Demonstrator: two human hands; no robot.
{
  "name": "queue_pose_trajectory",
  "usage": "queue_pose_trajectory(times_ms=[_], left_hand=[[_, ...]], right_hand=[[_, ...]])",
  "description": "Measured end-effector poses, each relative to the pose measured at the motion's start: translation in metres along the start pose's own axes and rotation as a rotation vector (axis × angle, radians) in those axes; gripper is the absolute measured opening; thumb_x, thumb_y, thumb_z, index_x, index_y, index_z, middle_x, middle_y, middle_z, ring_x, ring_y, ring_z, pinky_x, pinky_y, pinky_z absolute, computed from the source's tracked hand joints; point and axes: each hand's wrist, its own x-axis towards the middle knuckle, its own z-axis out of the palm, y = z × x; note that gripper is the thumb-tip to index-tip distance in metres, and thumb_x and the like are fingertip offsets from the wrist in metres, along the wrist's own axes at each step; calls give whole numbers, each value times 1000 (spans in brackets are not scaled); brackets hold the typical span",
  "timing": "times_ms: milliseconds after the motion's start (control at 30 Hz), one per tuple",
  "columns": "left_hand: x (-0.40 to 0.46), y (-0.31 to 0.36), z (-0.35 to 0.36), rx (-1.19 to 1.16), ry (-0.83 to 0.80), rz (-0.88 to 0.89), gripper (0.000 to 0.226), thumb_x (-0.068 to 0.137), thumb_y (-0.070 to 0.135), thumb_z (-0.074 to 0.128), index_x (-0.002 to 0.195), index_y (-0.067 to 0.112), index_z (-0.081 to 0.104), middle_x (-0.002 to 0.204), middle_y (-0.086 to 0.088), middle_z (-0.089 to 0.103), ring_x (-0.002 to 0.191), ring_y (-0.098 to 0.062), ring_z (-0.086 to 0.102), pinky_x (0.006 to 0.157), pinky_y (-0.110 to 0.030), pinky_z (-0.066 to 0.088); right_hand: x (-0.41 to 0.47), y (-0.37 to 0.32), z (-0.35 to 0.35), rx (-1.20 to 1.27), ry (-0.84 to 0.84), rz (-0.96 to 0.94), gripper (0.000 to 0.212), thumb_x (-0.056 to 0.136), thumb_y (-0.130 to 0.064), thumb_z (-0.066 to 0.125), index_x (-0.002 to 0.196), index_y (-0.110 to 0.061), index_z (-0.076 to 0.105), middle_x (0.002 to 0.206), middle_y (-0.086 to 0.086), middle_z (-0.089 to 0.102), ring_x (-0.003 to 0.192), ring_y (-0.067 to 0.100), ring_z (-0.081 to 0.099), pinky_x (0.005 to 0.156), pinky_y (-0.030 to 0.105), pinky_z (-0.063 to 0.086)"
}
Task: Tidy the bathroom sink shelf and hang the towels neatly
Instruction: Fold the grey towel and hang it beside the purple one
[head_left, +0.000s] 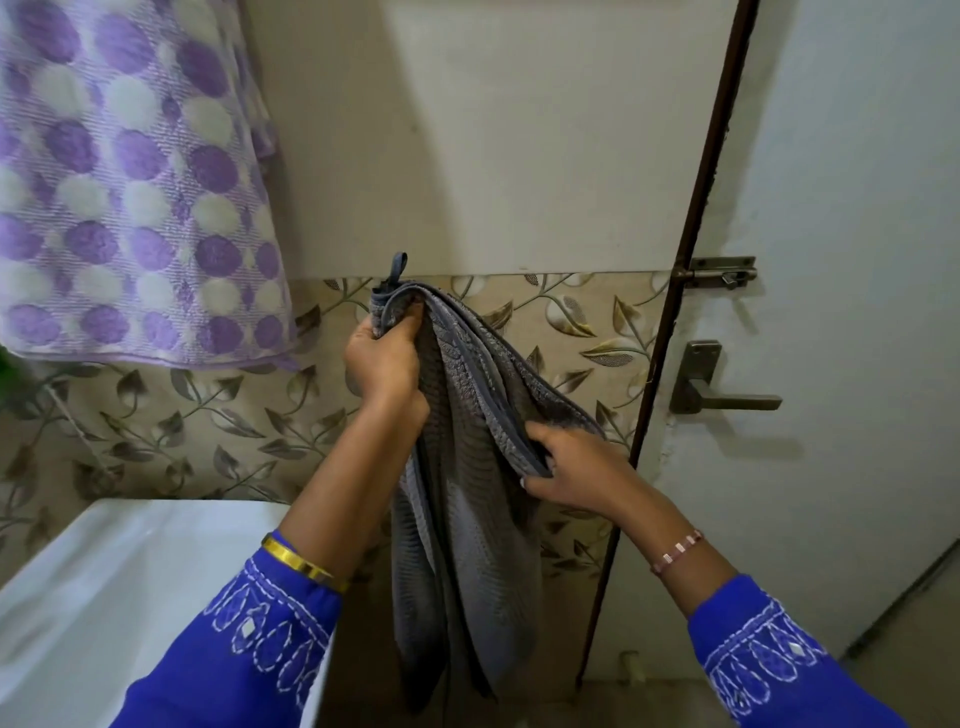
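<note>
A grey ribbed towel hangs in folds in front of the wall, between my two hands. My left hand grips its top corner, where a small grey hanging loop sticks up. My right hand is lower and to the right, pinching the towel's folded edge. The rest of the towel drops down past my wrists. A purple and white spotted towel hangs at the upper left; what it hangs from is out of view.
A white sink stands at the lower left, below the spotted towel. A white door is at the right with a latch bolt and a lever handle. The wall behind carries leaf-patterned tiles.
</note>
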Motion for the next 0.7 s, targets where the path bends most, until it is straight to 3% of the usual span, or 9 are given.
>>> queue_pose_trajectory(times_ms=[33,100,167,233,300,333,467,600,700], left_hand=[[-1,1,1,-2,-10,-8,10,79,18,69,72,22,64,82,-4,70,90,-29,68,87,-48,55],[-6,3,2,-17,-59,-29,7,83,14,66,78,19,64,81,-4,68,80,-24,67,84,-42,56],[-13,4,4,-26,-122,-33,7,85,10,62,83,16,64,78,-3,67,70,-18,64,76,-36,55],[-19,5,7,-34,-152,-42,11,86,8,61,80,17,63,76,-2,66,66,-15,63,71,-32,55],[-18,7,5,-30,-135,-39,9,86,9,61,81,17,63,77,-3,66,67,-16,63,70,-31,56],[-15,8,3,-30,-114,-39,6,86,10,61,86,15,63,79,-4,67,70,-18,64,72,-33,57],[3,13,-9,-26,-27,-8,23,85,9,62,108,6,63,87,-7,66,85,-24,63,88,-40,53],[9,5,-20,-10,9,1,27,84,11,64,110,3,62,92,-8,67,86,-24,64,87,-39,54],[13,-1,-25,-64,44,-46,28,82,10,67,108,2,62,110,-17,67,100,-30,65,92,-46,52]], right_hand=[[1,-1,0,18,-6,7,61,82,-38,61,135,-19,38,88,-2,54,79,11,50,51,17,34],[3,-5,-1,82,29,26,72,80,-44,63,138,-15,33,110,3,51,103,18,52,74,27,47],[7,-13,-4,271,161,-13,70,77,-40,69,134,-11,40,122,7,47,116,22,48,93,34,45],[10,-25,-13,571,244,-67,63,76,-25,73,132,-11,45,125,1,51,118,15,48,99,26,43],[9,-31,-22,702,141,-22,62,79,-15,71,134,-9,42,121,-9,48,118,7,45,92,7,38],[8,-31,-25,633,53,9,60,79,-15,70,133,-9,43,117,-9,47,117,8,46,86,7,38],[1,-18,-15,179,-212,132,38,77,-37,70,98,-10,54,88,3,61,87,25,61,64,30,46],[-12,-23,-41,5,-248,153,46,76,-43,69,100,-6,54,76,-3,49,69,12,47,56,25,38],[-15,-19,-51,-117,-321,186,54,73,-45,71,105,-5,55,92,4,56,78,16,50,63,27,40]])
